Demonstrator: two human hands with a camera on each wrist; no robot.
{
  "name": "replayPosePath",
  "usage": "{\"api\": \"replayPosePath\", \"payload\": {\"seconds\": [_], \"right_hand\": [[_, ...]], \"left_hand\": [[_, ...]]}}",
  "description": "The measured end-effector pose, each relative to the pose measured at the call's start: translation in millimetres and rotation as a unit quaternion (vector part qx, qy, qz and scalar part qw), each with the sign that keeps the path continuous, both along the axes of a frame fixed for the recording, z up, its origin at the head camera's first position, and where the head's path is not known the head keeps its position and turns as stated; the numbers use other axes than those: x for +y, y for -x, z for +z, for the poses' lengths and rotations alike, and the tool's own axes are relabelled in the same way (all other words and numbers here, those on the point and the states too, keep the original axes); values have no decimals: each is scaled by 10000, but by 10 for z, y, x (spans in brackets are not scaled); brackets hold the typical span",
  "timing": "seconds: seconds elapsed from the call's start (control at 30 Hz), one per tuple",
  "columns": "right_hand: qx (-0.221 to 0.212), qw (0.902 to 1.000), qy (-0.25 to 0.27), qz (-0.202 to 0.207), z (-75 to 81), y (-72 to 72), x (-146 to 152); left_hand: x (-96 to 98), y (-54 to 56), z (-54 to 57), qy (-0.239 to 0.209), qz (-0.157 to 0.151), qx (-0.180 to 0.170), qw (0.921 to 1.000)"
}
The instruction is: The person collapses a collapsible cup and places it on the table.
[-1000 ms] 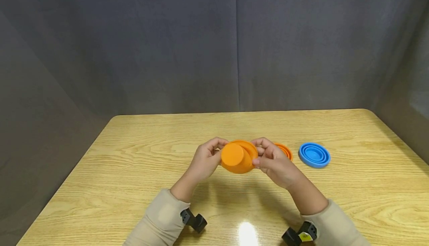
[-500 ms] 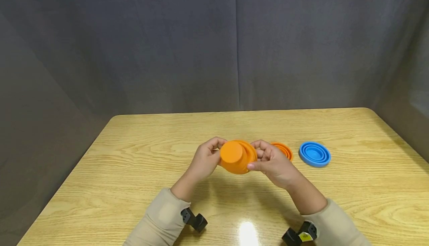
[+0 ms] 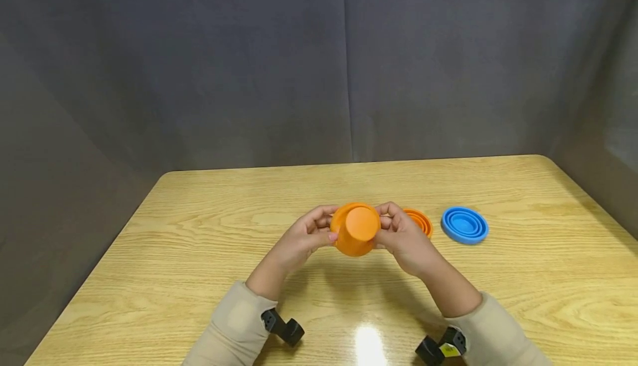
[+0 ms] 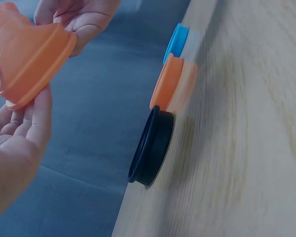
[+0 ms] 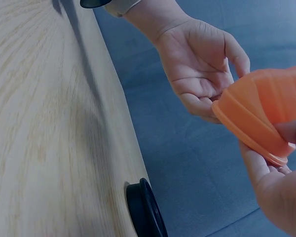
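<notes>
An orange collapsible cup (image 3: 362,223) is held above the table between both hands, its flat base turned towards the head camera and leaning to the right. My left hand (image 3: 300,238) pinches the left side of its rim, thumb in front and fingers behind. On the opposite side my right hand (image 3: 410,244) grips the rim. In the left wrist view the cup (image 4: 34,57) shows a wide stepped rim, partly unfolded. The right wrist view has its wall (image 5: 251,108) looking skewed, with the right thumb pressing it. Some fingertips are hidden behind the cup.
A flattened orange cup (image 3: 418,223), partly covered by the right hand, lies on the wooden table (image 3: 199,233). To its right lies a flattened blue cup (image 3: 464,225). A flattened black cup (image 4: 153,145) appears in the wrist views only. Grey cloth (image 3: 249,78) hangs behind the table.
The cup's base has swung from the left side of the rim to the right. My left thumb has come forward onto the rim. The flattened cups have stayed put.
</notes>
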State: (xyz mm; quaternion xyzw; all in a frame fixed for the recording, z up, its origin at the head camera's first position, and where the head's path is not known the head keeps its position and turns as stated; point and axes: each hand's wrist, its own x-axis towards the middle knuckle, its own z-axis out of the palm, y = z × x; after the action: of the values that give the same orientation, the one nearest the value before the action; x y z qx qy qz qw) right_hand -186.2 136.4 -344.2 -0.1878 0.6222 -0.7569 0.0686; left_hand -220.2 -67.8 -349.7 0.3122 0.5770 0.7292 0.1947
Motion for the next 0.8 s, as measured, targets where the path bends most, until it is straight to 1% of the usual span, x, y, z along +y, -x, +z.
{"api": "replayPosePath", "payload": {"seconds": [0.07, 0.17, 0.27, 0.5, 0.63, 0.7, 0.8], "right_hand": [[-16, 10000, 51, -66, 1, 0, -3], [-86, 9998, 50, -164, 5, -6, -11], [-124, 9996, 19, -238, 14, -16, -17], [35, 9993, -32, -373, 51, -29, -37], [45, 9988, -12, -484, 72, -46, -50], [26, 9986, -21, -522, 73, -53, -52], [58, 9989, -61, -470, 64, -56, -38]], "left_hand": [[16, -6, -3, -104, -43, -81, 9999], [47, -7, -15, -117, 62, -153, 9998], [78, -8, -23, -72, 204, -119, 9997], [117, -32, 1, 51, 745, 107, 9972], [127, -52, 20, 85, 963, 137, 9952], [124, -62, 32, 120, 1015, 133, 9947], [100, -65, 43, 180, 973, 138, 9950]]}}
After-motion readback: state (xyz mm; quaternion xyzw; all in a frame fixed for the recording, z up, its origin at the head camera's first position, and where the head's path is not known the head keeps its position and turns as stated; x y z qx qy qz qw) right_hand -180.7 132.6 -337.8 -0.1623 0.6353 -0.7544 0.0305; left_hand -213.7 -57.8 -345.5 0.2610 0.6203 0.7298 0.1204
